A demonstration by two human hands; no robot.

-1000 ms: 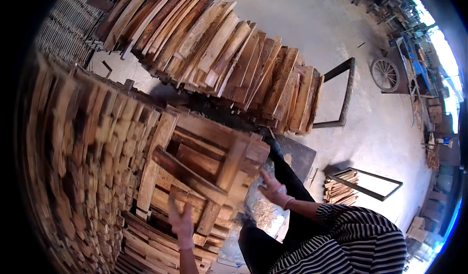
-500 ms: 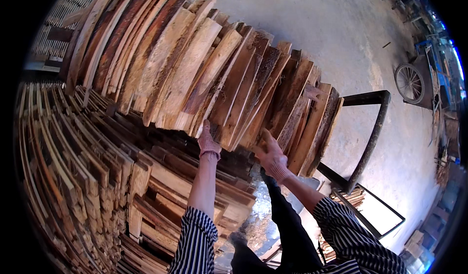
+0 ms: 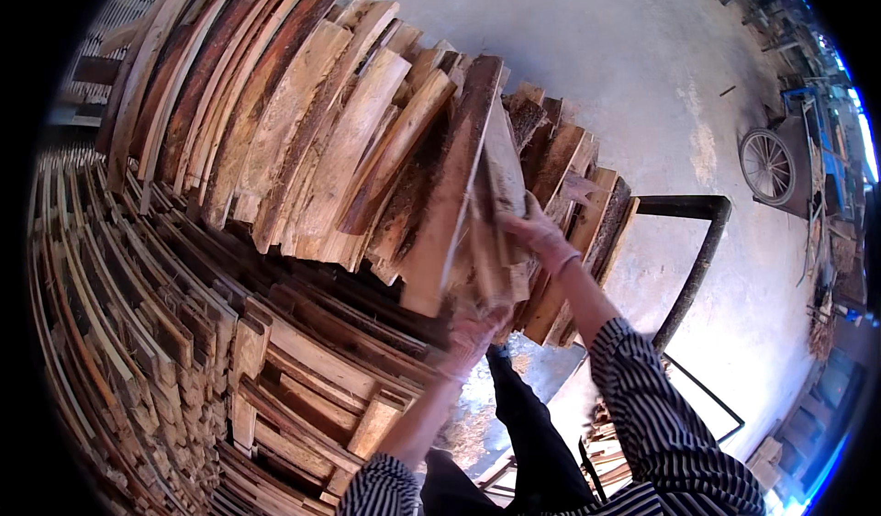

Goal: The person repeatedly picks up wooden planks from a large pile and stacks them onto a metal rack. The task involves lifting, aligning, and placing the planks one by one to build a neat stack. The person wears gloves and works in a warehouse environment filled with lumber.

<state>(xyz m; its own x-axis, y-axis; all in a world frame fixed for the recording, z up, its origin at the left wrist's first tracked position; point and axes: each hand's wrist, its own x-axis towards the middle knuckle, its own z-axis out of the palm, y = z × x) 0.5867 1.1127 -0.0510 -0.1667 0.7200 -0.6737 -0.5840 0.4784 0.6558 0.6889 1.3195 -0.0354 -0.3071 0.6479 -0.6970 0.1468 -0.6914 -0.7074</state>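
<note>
Several rough, bark-edged wooden boards (image 3: 459, 172) are raised and tilted out of a long row of boards (image 3: 294, 140). My left hand (image 3: 475, 334), in a pinkish glove and blurred by motion, is closed around their near ends; its fingers are partly hidden. On the right side of the raised boards, my right hand (image 3: 540, 233), gloved too, grips with its thumb and fingers. The rest of the row leans close together on both sides of them.
Stacked slats (image 3: 119, 332) fill the left side, beside a crosswise wood pile (image 3: 312, 360) below the row. A dark metal frame (image 3: 702, 259) stands at the right. Farther off is a cart with a spoked wheel (image 3: 768, 167) on the concrete floor (image 3: 615, 48).
My left hand has moved right and nearer to me, to the boards' near ends. Several boards have come up out of the row between my hands. My right hand has moved slightly up and right.
</note>
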